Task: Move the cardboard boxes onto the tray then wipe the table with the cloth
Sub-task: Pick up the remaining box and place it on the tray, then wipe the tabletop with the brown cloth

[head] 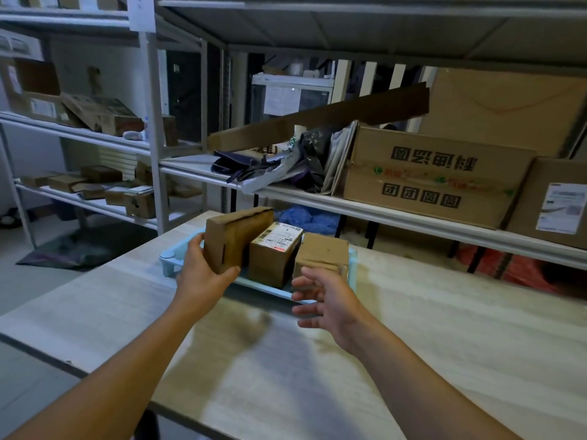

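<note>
A light blue tray (352, 265) sat on the pale wooden counter (444, 328), and everything else is placed against it. Three cardboard boxes were at the tray. The left box (235, 238) was gripped at its near end by the left hand (203, 274), thumb on the near right corner and fingers wrapped round the left face; it was tilted over the tray's left part, and whether its base touched the tray floor cannot be told. The middle box (274, 254), with a white printed label on top, stood in the tray just right of the held one. The right box (320, 252) stood in the tray's right end, close beside the middle box. The right hand (324, 296) hovered just in front of the tray's near right edge, fingers loosely spread and curled, holding nothing, near the right box but apart from it. A blue cloth (311, 219) lay bunched beyond the tray's far side, under the shelf. Behind the tray, a metal shelf (381, 208) carried a large printed carton (435, 179) and some dark bags
</note>
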{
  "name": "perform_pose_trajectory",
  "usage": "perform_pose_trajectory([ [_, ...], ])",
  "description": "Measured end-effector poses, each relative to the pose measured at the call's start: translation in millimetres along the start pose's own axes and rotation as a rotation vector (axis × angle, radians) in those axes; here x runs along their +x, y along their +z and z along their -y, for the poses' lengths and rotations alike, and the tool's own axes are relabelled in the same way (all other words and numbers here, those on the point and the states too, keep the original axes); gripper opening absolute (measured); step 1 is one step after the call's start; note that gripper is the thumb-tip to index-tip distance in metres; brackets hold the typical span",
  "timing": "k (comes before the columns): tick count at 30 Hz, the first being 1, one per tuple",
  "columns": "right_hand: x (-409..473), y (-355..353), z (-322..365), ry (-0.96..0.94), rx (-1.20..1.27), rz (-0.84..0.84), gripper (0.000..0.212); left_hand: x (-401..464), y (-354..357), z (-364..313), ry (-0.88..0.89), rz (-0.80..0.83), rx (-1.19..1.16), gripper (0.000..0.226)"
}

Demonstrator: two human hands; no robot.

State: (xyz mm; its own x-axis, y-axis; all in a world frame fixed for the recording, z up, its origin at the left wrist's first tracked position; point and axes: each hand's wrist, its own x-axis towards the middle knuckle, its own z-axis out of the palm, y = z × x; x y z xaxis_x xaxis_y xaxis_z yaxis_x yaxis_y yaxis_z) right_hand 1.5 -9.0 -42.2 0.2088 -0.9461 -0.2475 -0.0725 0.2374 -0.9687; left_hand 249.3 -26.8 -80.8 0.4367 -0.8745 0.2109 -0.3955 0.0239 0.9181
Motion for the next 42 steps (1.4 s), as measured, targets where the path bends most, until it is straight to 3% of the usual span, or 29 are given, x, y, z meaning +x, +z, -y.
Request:
perform_pose_trajectory([
  [3, -2, -4, -2, -0.012, 0.002, -0.008, 0.043, -6, -5, -8, 0.038, -0.029, -0.024, 0.097],
  [6, -7, -10, -3, -0.017, 0.011, -0.007, 0.041, -28, -3, -18, 0.106, -0.182, 0.024, 0.088],
  [9, -14, -21, -3, -0.018, 0.011, -0.014, 0.041, -59, 13, -29, 0.298, -0.268, 0.134, 0.072],
  [13, -27, -41, -4, -0.027, 0.003, -0.036, 0.041, -86, 45, -46, 0.457, -0.075, 0.186, 0.063],
  [21, -78, -137, -18, -0.149, -0.037, -0.183, 0.021, -136, 127, -98, 0.491, 0.269, 0.159, 0.053],
  [27, -139, -244, -43, -0.126, -0.176, -0.472, 0.037, -190, 209, -131, 0.601, 0.539, 0.182, 0.048],
  [32, -201, -328, -67, -0.143, -0.579, -0.81, 0.039, -242, 279, -160, 0.676, 0.738, 0.207, 0.051],
  [37, -244, -385, -102, 0.134, -1.196, -0.695, 0.07, -284, 327, -175, 0.726, 0.863, 0.209, 0.052],
  [42, -252, -397, -134, 0.224, -1.154, -0.656, 0.08, -304, 346, -170, 0.745, 0.938, 0.236, 0.052],
])
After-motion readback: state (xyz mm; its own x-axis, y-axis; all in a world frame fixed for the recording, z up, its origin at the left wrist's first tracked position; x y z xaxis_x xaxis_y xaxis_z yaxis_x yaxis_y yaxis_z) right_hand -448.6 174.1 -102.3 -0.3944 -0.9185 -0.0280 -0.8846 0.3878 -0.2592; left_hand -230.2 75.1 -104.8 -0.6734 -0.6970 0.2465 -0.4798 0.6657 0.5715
